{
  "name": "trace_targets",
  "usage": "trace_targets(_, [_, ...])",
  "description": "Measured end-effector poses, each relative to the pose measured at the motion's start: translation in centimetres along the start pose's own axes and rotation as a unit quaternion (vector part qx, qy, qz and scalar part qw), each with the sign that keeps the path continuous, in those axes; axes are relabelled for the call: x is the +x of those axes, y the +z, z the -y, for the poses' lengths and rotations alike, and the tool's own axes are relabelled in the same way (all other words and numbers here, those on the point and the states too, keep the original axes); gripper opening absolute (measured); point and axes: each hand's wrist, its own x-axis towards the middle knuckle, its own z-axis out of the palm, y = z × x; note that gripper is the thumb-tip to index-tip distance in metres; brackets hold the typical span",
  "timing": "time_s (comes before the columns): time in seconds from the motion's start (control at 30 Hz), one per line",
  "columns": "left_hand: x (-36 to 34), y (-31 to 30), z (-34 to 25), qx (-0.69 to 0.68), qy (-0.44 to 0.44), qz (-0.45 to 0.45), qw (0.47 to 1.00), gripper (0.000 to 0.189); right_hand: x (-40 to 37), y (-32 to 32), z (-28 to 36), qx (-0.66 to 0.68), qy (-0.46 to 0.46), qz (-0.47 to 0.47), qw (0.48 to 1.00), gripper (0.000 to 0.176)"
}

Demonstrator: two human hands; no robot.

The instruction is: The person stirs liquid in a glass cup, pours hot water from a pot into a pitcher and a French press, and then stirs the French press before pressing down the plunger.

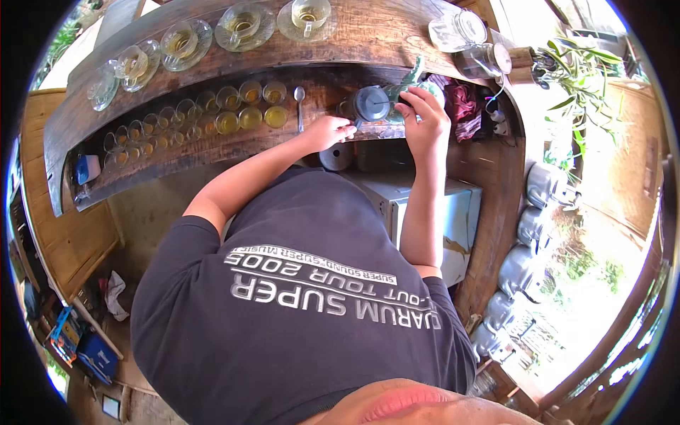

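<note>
A French press (372, 105) with a grey-blue lid stands on the wooden counter, just ahead of my body. My right hand (427, 117) is closed, thumb and fingers pinched at the end of the thin plunger rod that rises from the lid. My left hand (331, 134) is at the near left side of the press, fingers curled together at its handle; the exact contact is partly hidden. A metal spoon (299, 106) lies left of the press. Behind my right hand is a green, spouted pot or figure (414, 71), partly covered.
Rows of small glasses (227, 122) with yellow-brown liquid fill the lower shelf. Glass cups on saucers (242, 25) line the raised ledge (382, 32). Glass jars (457, 32), a dark red cloth (464, 110) and a plant (577, 78) are to the right. Metal kettles or pots (520, 269) hang along the right side.
</note>
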Motion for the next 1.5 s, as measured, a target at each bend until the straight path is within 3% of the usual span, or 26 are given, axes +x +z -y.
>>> trace_targets(0.2, [1.2, 0.0, 0.3, 0.022, -0.015, 0.073, 0.997, 0.035, 0.1, 0.9, 2.4, -0.008, 0.064, -0.005, 0.998, 0.022])
trace_targets(0.27, [1.2, 0.5, 0.5, -0.056, -0.030, 0.068, 0.996, 0.035, 0.3, 1.4, 2.5, -0.031, 0.053, -0.010, 0.998, 0.022])
trace_targets(0.6, [1.8, 0.6, 1.5, -0.125, -0.058, 0.101, 0.985, 0.036, 0.1, 3.3, 2.6, -0.092, 0.092, -0.006, 0.991, 0.021])
trace_targets(0.67, [1.8, 0.9, 1.6, -0.208, -0.083, 0.087, 0.971, 0.039, 0.2, 3.6, 2.3, -0.103, 0.092, -0.009, 0.990, 0.022])
trace_targets(1.2, [1.8, 0.7, 1.9, -0.261, -0.104, 0.100, 0.954, 0.037, -1.3, 6.3, 0.1, -0.102, 0.138, -0.007, 0.985, 0.019])
trace_targets(1.5, [1.8, 0.8, 1.7, -0.269, -0.092, 0.100, 0.953, 0.037, -2.1, 8.0, -0.9, -0.136, 0.093, 0.003, 0.986, 0.020])
